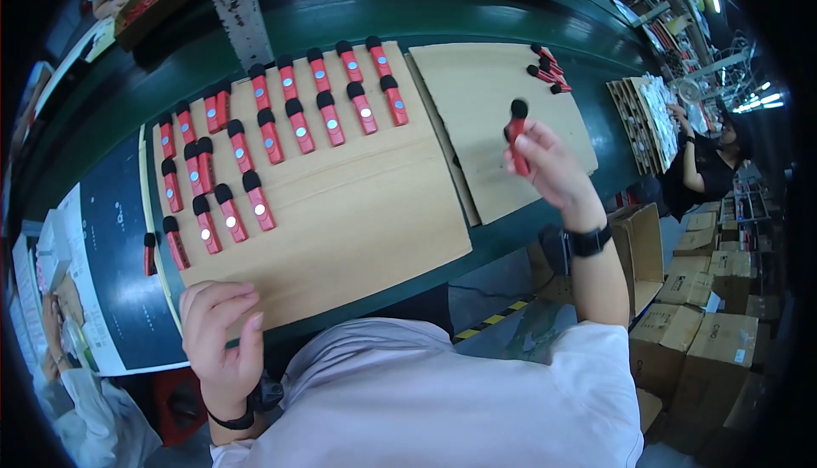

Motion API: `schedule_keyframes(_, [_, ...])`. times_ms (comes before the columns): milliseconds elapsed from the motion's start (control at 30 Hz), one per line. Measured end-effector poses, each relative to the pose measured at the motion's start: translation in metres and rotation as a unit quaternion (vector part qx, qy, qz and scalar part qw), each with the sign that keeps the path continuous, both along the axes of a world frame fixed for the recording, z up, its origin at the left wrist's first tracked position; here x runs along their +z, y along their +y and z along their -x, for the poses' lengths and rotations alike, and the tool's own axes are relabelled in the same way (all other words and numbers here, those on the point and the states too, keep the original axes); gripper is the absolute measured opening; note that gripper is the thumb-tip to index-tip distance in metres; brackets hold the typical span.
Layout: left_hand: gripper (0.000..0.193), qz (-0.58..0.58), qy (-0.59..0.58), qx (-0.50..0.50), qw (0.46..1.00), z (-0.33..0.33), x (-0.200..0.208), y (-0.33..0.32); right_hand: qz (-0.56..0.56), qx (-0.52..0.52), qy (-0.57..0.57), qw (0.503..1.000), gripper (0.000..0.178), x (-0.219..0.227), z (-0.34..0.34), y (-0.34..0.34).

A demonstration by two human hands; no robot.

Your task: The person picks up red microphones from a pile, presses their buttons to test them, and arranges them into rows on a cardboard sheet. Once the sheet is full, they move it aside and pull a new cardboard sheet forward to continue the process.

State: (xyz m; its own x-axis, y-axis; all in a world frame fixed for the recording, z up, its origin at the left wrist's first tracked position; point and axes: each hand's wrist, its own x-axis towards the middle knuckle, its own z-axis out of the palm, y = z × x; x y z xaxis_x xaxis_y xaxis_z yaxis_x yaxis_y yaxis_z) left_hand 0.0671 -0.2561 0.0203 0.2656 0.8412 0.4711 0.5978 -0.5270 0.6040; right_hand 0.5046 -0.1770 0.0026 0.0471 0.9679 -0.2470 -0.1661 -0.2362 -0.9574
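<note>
The fingers of the right hand [545, 160] are closed around one slim red plastic stick with a black cap [517, 132], held upright in the air above the smaller flat cardboard sheet [485, 102], black end uppermost. The fingers of the left hand [219, 332] are curled and pressed on the near edge of the large cardboard sheet [357, 213], holding nothing. On that large sheet, on its far and left parts, lie the rows of red black-capped sticks [289, 119], side by side and slightly slanted, most with a small round pale sticker on the body; the near right part of the sheet is bare. One more red stick [150, 253] lies off the large sheet, just beside its left edge, on the dark green tabletop [511, 230]. Beyond the held stick, on the far right corner of the smaller sheet, sits a small loose heap of red sticks [549, 68]. Judging from this, the work looks well along but not finished: several rows are laid out, the held piece is not yet placed, a few pieces remain in the heap, and room is left on the large sheet. To the right of the smaller sheet another person [711, 162] works at the same tabletop, and stacked brown cartons [706, 315] stand below it.
</note>
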Motion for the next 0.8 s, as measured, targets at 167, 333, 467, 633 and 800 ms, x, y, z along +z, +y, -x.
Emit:
schedule_keyframes(167, [0.022, -0.014, -0.006, -0.046, 0.999, -0.023, 0.01, 0.003, 0.074, 0.249, -0.109, 0.96, 0.022, 0.047, 0.093, -0.039])
schedule_keyframes(333, [0.033, -0.036, 0.032, -0.145, 0.988, -0.041, 0.019, 0.003, -0.115, 0.446, -0.206, 0.863, 0.024, 0.054, 0.155, -0.049])
schedule_keyframes(467, [0.038, -0.035, -0.019, -0.129, 0.991, -0.019, 0.006, 0.0, -0.132, 0.453, -0.168, 0.866, 0.028, 0.044, 0.173, -0.047])
schedule_keyframes(633, [0.036, -0.017, -0.057, -0.103, 0.993, -0.009, 0.008, -0.009, -0.133, 0.427, -0.135, 0.884, 0.026, 0.03, 0.185, -0.051])
schedule_keyframes(800, [0.032, -0.014, -0.121, -0.116, 0.986, -0.001, -0.004, -0.011, -0.105, 0.325, -0.047, 0.939, 0.028, 0.035, 0.207, -0.06])
